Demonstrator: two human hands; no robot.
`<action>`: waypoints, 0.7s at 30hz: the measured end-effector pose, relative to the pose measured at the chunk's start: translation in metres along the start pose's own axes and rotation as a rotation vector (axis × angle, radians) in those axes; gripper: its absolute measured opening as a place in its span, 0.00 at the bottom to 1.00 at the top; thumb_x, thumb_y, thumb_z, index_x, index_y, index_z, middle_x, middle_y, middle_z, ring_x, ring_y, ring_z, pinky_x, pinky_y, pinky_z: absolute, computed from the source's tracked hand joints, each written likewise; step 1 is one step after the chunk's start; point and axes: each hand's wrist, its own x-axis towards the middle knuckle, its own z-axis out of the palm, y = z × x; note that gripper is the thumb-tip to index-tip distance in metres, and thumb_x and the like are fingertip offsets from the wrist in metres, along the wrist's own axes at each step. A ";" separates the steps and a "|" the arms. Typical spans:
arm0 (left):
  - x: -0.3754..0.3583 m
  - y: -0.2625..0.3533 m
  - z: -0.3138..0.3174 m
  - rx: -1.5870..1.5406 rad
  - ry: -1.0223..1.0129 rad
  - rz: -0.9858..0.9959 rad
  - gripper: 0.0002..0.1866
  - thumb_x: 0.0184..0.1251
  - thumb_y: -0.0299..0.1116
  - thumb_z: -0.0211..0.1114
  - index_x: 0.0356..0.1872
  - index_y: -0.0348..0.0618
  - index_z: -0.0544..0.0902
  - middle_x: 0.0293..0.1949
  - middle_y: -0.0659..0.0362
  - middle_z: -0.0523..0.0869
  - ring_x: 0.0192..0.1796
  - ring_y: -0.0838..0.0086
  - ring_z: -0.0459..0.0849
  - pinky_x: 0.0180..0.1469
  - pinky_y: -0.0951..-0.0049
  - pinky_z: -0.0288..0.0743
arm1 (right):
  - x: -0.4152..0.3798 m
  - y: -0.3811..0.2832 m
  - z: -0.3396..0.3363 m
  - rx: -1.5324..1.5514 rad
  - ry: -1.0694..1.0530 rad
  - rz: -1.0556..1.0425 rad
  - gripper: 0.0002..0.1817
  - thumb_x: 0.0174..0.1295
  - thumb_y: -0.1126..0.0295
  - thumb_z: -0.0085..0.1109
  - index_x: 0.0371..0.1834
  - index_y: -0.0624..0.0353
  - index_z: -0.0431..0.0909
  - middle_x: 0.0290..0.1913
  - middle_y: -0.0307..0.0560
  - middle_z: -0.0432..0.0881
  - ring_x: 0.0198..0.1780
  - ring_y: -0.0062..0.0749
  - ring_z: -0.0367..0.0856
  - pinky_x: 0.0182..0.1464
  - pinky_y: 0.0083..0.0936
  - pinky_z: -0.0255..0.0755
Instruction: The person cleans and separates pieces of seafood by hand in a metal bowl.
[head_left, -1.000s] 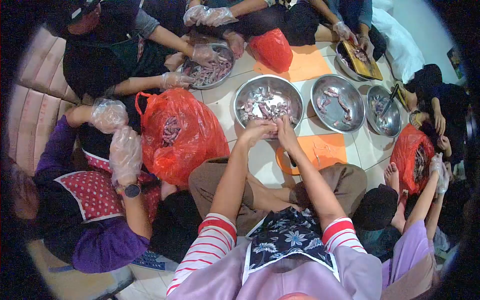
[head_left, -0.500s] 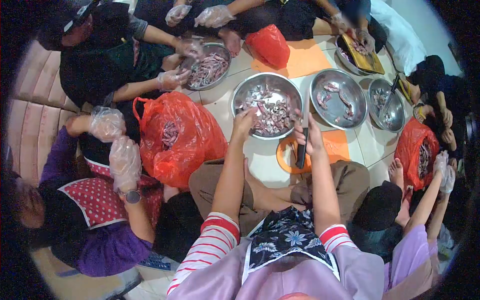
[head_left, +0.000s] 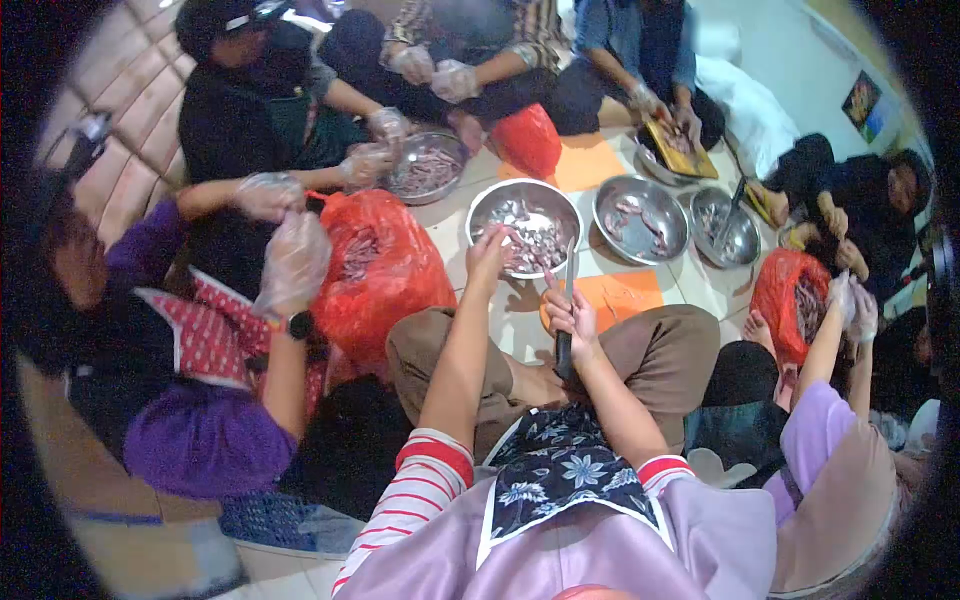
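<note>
My right hand [head_left: 573,318] is wrapped round a knife [head_left: 564,345], its black handle pointing down toward my lap and its blade upright by the right rim of a steel bowl [head_left: 473,222]. Small pale and pinkish cut pieces [head_left: 538,250] lie in that bowl. At the bowl's left side, my left hand [head_left: 487,258] has its fingers drawn together over the rim; whatever they pinch is too small to make out. An orange cutting sheet [head_left: 630,292] lies on the floor just beyond my right hand.
To the right stand a steel bowl with larger strips [head_left: 664,262] and a smaller bowl [head_left: 742,252]. Red plastic bags [head_left: 400,285] of meat-like strips sit left and right [head_left: 776,300]. Several people surround me, many in clear gloves; one works over a wooden board [head_left: 690,160].
My right hand has brought the knife down and left, closer to my lap. The left hand stays by the bowl's left rim. The whole view has shifted, showing more of the far people.
</note>
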 end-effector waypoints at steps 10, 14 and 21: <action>-0.047 0.045 0.018 -0.232 0.010 0.201 0.21 0.60 0.43 0.59 0.50 0.41 0.73 0.41 0.60 0.78 0.42 0.75 0.77 0.42 0.76 0.72 | 0.079 0.043 0.170 -0.276 -0.458 -0.022 0.25 0.68 0.57 0.36 0.62 0.62 0.57 0.23 0.35 0.58 0.19 0.16 0.53 0.13 0.12 0.48; -0.050 0.040 0.034 -0.203 -0.050 0.146 0.20 0.58 0.46 0.61 0.46 0.44 0.75 0.40 0.63 0.79 0.39 0.77 0.76 0.41 0.75 0.70 | 0.090 0.038 0.225 -0.603 -0.502 0.053 0.25 0.68 0.56 0.35 0.60 0.64 0.59 0.23 0.36 0.59 0.18 0.16 0.54 0.13 0.11 0.50; -0.044 0.031 0.052 -0.134 -0.158 0.052 0.24 0.57 0.47 0.61 0.51 0.44 0.72 0.49 0.59 0.76 0.46 0.69 0.76 0.48 0.70 0.70 | 0.029 0.011 0.247 -0.265 -0.620 -0.269 0.26 0.67 0.57 0.37 0.61 0.65 0.58 0.24 0.36 0.57 0.22 0.17 0.55 0.18 0.13 0.52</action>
